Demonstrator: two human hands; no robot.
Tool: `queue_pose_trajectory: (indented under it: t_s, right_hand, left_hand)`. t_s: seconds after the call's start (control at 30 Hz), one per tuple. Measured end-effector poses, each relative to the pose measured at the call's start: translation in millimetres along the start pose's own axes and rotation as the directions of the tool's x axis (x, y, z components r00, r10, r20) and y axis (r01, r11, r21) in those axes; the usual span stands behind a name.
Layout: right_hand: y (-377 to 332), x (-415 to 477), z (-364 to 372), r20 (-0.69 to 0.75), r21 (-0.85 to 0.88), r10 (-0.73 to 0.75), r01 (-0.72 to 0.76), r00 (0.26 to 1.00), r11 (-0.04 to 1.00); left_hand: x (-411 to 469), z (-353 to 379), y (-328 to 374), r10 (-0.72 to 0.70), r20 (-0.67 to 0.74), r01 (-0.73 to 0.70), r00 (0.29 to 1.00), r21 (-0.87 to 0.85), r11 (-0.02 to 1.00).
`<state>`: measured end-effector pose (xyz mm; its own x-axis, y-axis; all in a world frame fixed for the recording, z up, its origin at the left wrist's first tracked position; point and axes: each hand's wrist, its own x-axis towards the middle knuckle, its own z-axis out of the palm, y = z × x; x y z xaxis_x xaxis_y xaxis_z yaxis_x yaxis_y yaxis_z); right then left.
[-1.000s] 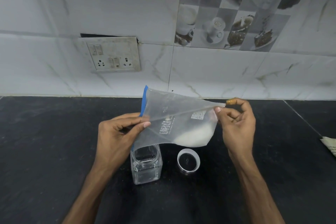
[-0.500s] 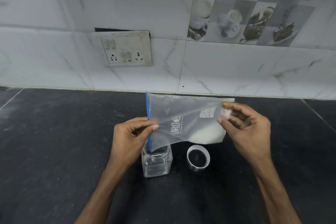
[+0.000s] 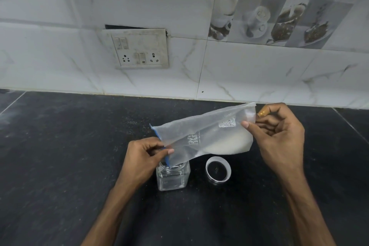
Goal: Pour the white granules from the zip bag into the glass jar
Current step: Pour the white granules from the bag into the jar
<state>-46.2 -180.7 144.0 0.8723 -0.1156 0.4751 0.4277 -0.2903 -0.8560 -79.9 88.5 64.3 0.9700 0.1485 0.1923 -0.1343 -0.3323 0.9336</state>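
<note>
Zip bag (image 3: 201,138) slants over the glass jar (image 3: 173,176) — blue-edged mouth dipped into the jar's opening, so the white granules (image 3: 229,145) can slide down. Left hand (image 3: 142,159) pinches the mouth to steer it; right hand (image 3: 279,136) pinches the raised far corner. The lid (image 3: 218,169) waits just right of the jar.

Marbled wall tiles (image 3: 259,74), black countertop (image 3: 60,156)
</note>
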Motion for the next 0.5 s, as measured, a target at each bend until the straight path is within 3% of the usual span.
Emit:
queue_pose_trajectory:
  t_s: [0.27,0.5]
  right_hand:
    - [1.2,0.2,6.2,0.030,0.018,-0.007,0.007,1.000,1.000]
    - [-2.9,-3.7,12.1,0.028,0.031,-0.021,0.020,0.999,0.999]
  left_hand:
    - [0.2,-5.6,-5.6,-0.011,-0.045,0.012,0.999,0.034,0.999]
    - [-5.4,-0.9,-2.8,-0.099,-0.022,0.097,0.995,-0.059,0.993]
